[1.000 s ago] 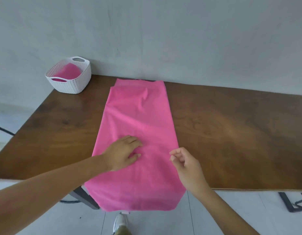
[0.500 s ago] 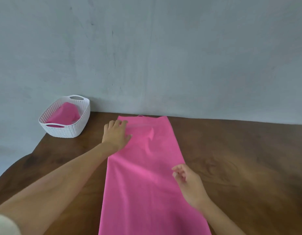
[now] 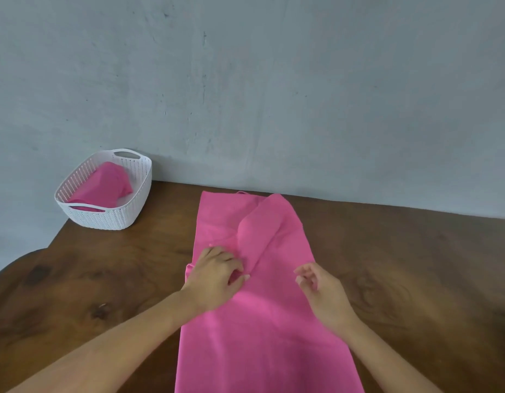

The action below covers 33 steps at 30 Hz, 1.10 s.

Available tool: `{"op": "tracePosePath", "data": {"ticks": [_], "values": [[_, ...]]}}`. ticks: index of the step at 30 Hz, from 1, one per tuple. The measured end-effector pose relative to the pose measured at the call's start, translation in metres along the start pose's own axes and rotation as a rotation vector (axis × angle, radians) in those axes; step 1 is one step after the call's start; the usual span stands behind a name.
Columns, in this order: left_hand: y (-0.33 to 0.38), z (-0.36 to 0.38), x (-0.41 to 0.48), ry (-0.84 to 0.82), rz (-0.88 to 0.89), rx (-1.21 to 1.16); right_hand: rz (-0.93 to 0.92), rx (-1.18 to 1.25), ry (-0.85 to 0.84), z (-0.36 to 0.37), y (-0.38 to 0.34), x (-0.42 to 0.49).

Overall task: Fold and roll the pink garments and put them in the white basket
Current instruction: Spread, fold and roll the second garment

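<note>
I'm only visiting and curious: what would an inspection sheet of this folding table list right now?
Surface: brown wooden table, dark knots in the grain.
Job's things: pink garment laid lengthwise, its far part rucked into a ridge; white basket at the far left corner, holding a second pink garment.
Clutter: nothing seen.
Hands: left hand grips cloth at the ridge's near end; right hand loosely curled at the garment's right edge, no cloth seen in it.
Cables: nothing seen.
Surroundings: grey wall behind the table.

Right of the white basket [image 3: 104,219], open table [image 3: 126,268] gives me room as far as the pink garment [image 3: 260,330]; just behind the basket the wall [image 3: 245,95] blocks me.
</note>
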<state>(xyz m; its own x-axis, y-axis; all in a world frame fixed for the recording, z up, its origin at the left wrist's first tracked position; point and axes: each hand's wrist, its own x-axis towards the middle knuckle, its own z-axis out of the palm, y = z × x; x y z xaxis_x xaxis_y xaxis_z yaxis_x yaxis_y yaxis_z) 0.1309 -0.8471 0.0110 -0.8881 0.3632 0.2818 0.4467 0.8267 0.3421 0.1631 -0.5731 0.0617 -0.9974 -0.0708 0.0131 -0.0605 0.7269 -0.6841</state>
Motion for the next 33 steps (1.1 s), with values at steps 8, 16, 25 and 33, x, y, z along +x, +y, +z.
{"op": "tracePosePath", "data": {"ticks": [8, 16, 25, 33], "values": [[-0.020, -0.024, 0.028, -0.008, -0.586, -0.033, -0.136, -0.152, -0.114, 0.006, -0.030, 0.085], [-0.018, -0.019, 0.049, -0.108, -0.876, -0.217, -0.315, -0.461, -0.450, 0.029, -0.088, 0.174], [-0.037, -0.023, 0.053, -0.226, -0.944, -0.392, -0.346, -0.820, -0.639, 0.019, -0.088, 0.210], [-0.055, -0.026, 0.073, -0.028, -0.873, -0.300, -0.441, -0.958, -0.549, -0.015, -0.043, 0.230]]}}
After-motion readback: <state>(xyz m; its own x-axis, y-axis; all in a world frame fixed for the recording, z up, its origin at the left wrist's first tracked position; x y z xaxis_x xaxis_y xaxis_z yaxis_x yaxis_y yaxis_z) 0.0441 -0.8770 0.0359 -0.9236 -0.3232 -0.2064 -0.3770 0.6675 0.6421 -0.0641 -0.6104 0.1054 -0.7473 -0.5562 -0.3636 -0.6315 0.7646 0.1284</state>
